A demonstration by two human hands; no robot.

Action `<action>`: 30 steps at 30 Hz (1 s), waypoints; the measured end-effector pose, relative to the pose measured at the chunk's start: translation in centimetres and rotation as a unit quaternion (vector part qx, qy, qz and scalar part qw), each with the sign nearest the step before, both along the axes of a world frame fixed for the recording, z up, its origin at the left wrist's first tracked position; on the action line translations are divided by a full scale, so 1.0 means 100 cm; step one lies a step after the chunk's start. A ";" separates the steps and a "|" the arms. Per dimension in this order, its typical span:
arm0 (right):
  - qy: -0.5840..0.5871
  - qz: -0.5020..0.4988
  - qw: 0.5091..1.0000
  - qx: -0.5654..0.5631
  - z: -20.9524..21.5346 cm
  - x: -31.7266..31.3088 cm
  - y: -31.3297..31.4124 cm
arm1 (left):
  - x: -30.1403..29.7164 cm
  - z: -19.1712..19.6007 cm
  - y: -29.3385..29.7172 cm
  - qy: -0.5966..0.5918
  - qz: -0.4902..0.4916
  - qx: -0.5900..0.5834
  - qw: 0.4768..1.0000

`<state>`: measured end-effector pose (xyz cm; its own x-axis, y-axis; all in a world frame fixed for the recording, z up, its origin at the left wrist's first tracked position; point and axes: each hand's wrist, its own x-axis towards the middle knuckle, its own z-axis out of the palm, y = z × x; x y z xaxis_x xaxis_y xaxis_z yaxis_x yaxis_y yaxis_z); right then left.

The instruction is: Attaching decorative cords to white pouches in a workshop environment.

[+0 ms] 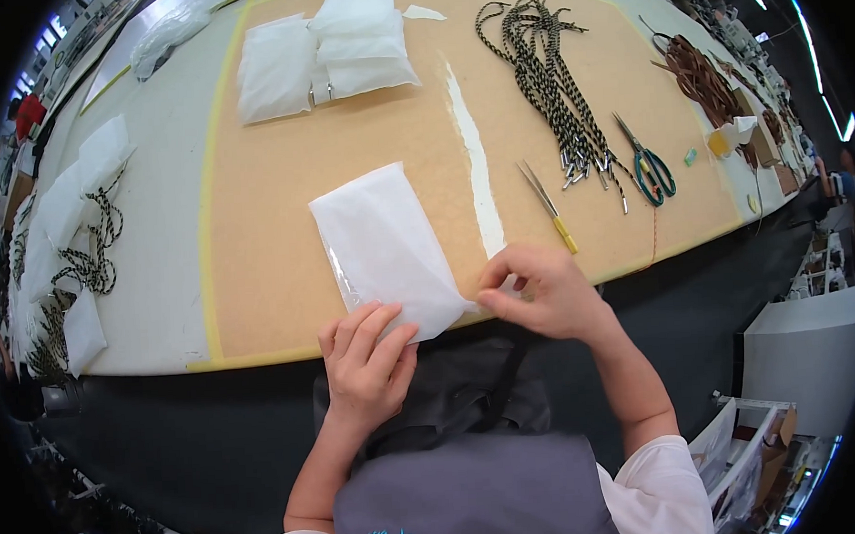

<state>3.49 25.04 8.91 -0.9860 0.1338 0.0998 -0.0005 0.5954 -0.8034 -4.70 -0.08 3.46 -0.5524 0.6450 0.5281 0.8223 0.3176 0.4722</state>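
One white pouch (388,245), its contents hidden

Your near pouch (389,254) is white, your apron (476,494) grey-purple, the right cords (555,94) patterned black and beige.

1 soft white, roughly rectangular pouch (386,245) lies flat on the tan mat (270,264), reaching its near edge. It slants, far end leftward; a glossy crease shows along its left side, and its lower right corner is pulled into a point.
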 end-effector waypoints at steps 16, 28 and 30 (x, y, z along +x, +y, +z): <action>0.113 -0.210 0.919 -0.313 0.017 -0.076 0.168 | -0.006 0.015 0.023 -0.028 0.018 0.027 0.999; -0.160 -0.117 0.782 -0.592 -0.004 0.045 -0.087 | 0.041 0.003 -0.005 -0.461 -0.203 0.248 0.827; -0.277 -0.056 0.862 -0.421 0.012 0.045 -0.081 | 0.039 0.005 -0.023 -0.419 -0.191 0.199 0.865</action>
